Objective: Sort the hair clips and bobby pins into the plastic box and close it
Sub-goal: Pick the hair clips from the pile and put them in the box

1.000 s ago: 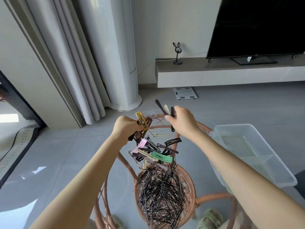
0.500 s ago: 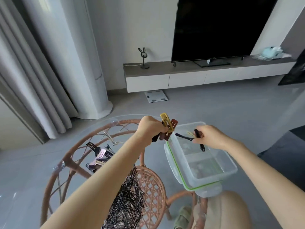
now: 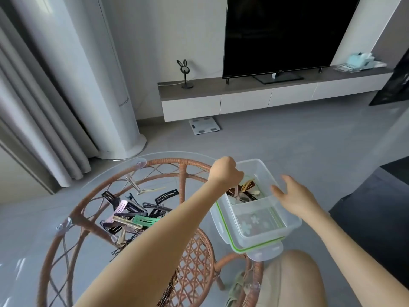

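The clear plastic box (image 3: pixel 269 173) stands on its green-sealed lid (image 3: pixel 263 254) at the right edge of the glass table. A divider splits it in two. Brown, yellow and dark hair clips (image 3: pixel 245 191) lie in the far compartment. My left hand (image 3: pixel 225 173) is a fist just over that compartment, gripping the ends of the brown and yellow clips. My right hand (image 3: pixel 294 196) hovers open and empty over the box's right rim. A pile of loose hair clips (image 3: pixel 132 214) lies mid-table. The bobby pins (image 3: pixel 122 247) are mostly hidden behind my left forearm.
The round glass top rests on a rattan frame (image 3: pixel 183 161). My knee (image 3: pixel 294 278) and a slipper (image 3: pixel 236 291) are below the box. Farther off are a white column unit (image 3: pixel 115 107), curtains (image 3: pixel 33 120), a floor scale (image 3: pixel 204 126) and a TV bench (image 3: pixel 243 100).
My view swung right. Both hands carried clips from the pile to the box. My right hand let its dark clips fall in and opened. My left hand lowered into the far compartment.
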Demonstrator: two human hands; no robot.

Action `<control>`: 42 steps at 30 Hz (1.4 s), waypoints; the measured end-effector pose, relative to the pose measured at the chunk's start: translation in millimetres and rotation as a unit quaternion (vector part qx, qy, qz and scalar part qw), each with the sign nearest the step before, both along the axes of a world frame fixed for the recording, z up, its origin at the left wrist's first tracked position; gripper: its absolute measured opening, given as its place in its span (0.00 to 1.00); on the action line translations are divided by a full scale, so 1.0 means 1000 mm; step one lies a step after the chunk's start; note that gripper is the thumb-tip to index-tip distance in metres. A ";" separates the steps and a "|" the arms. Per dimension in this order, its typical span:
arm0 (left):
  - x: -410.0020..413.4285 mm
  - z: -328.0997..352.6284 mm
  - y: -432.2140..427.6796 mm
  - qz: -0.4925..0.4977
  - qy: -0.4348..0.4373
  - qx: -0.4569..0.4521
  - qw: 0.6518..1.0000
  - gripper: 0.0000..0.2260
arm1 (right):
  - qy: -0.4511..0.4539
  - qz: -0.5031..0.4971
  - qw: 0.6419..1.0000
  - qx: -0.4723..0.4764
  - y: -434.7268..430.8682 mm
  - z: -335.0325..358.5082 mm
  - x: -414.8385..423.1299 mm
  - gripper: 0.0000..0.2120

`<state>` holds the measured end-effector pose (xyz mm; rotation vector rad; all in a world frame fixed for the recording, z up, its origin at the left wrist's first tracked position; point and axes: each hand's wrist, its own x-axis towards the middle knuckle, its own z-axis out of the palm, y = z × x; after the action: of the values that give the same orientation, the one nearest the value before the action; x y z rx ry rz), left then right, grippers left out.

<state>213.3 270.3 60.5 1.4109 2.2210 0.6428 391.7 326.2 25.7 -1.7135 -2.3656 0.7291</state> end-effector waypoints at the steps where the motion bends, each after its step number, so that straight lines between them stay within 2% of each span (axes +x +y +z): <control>1: -0.007 -0.001 -0.005 0.025 -0.005 0.026 0.999 0.05 | 0.043 -0.018 0.997 -0.056 -0.001 -0.003 0.001 0.26; 3: -0.022 -0.003 -0.021 0.079 -0.004 0.047 0.996 0.06 | 0.139 -0.056 0.978 -0.145 -0.003 -0.009 -0.001 0.24; 5: -0.033 -0.005 -0.043 0.108 -0.038 -0.029 0.993 0.11 | 0.169 -0.066 0.967 -0.177 -0.005 -0.013 -0.008 0.23; 6: -0.035 -0.007 -0.054 0.120 -0.088 -0.090 0.985 0.14 | 0.167 -0.065 0.968 -0.174 -0.007 -0.013 -0.013 0.23; 8: -0.031 -0.011 -0.074 0.145 -0.263 -0.162 0.940 0.13 | 0.140 -0.059 0.979 -0.139 -0.011 -0.012 -0.026 0.21; 9: -0.029 -0.014 -0.080 0.165 -0.325 -0.152 0.919 0.10 | 0.122 -0.053 0.984 -0.115 -0.011 -0.012 -0.034 0.20; 11: -0.032 -0.020 -0.079 0.206 -0.363 -0.117 0.901 0.09 | 0.099 -0.044 0.991 -0.083 -0.011 -0.011 -0.051 0.19; 15: -0.051 -0.028 -0.072 0.255 -0.313 -0.069 0.912 0.10 | 0.086 -0.019 0.994 -0.058 -0.002 -0.011 -0.089 0.16; 18: -0.070 -0.029 -0.075 0.240 -0.220 -0.055 0.944 0.09 | 0.054 -0.009 0.997 -0.048 0.006 -0.008 -0.110 0.18; 19: -0.077 -0.028 -0.079 0.234 -0.190 -0.040 0.953 0.11 | 0.012 -0.006 1.000 -0.016 0.006 -0.006 -0.115 0.18; 21: -0.097 -0.024 -0.096 0.216 -0.092 -0.019 0.972 0.18 | -0.049 0.006 0.992 0.117 -0.006 0.007 -0.124 0.19; 23: -0.125 -0.024 -0.119 0.221 0.005 -0.001 0.975 0.21 | 0.032 0.075 0.968 0.236 -0.037 0.024 -0.136 0.18; 24: -0.142 -0.027 -0.131 0.223 0.029 0.005 0.974 0.22 | 0.095 0.135 0.955 0.246 -0.058 0.033 -0.143 0.19; 25: -0.157 -0.029 -0.143 0.223 0.054 -0.002 0.973 0.23 | 0.138 0.216 0.939 0.229 -0.078 0.038 -0.150 0.20; 26: -0.172 -0.031 -0.154 0.225 0.074 -0.014 0.972 0.23 | 0.144 0.300 0.922 0.200 -0.096 0.041 -0.158 0.23; 28: -0.193 -0.031 -0.175 0.227 0.091 -0.087 0.966 0.25 | 0.071 0.403 0.900 0.148 -0.123 0.034 -0.180 0.30; 29: -0.201 -0.033 -0.184 0.220 0.086 -0.123 0.964 0.25 | 0.020 0.410 0.903 0.127 -0.128 0.027 -0.193 0.34; 32: -0.213 -0.037 -0.203 0.172 0.011 -0.185 0.967 0.34 | -0.117 0.337 0.933 0.044 -0.127 0.007 -0.227 0.45; 34: -0.215 -0.043 -0.207 0.134 0.023 -0.193 0.972 0.38 | -0.168 0.320 0.932 0.024 -0.125 -0.005 -0.246 0.48; 37: -0.217 -0.054 -0.202 0.100 0.101 -0.186 0.972 0.37 | -0.151 0.337 0.929 0.007 -0.127 -0.013 -0.265 0.46; 42: -0.216 -0.054 -0.181 0.093 0.083 -0.173 0.977 0.30 | -0.130 0.367 0.920 -0.038 -0.127 -0.010 -0.280 0.38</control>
<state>-2.7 88.8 6.2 1.1247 2.4689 0.1822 111.7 199.0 15.6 -0.9384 -3.2398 0.7072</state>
